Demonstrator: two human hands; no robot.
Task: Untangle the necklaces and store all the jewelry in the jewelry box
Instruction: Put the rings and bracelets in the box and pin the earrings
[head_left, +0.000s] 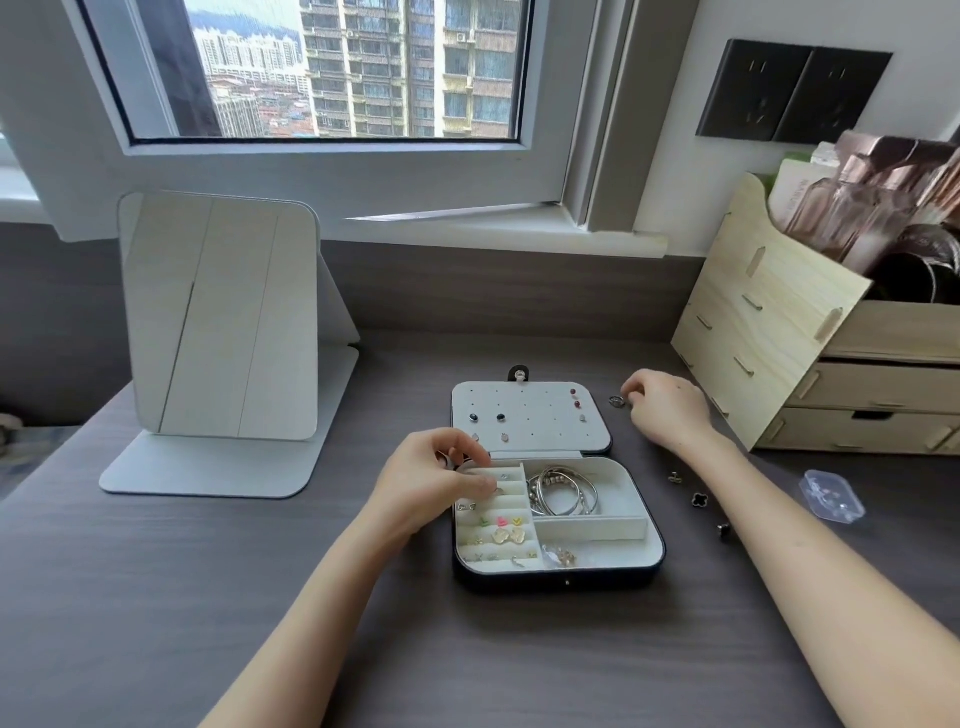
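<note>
Shiny metal bangles (563, 493), pale plywood organiser (769, 332), matt woodgrain desk (208, 597)

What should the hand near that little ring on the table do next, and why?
Probably the right hand should pinch the small ring lying on the desk right at its fingertips and bring it to the jewelry box. The ring is outside the box, and the left hand is busy at the ring slots.

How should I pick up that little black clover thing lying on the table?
I'd come straight down from above and pinch the black clover piece across its outer edges with two fingertips. It lies flat on the table, apart from the jewelry box, so no side gives anything taller to hold.
</note>
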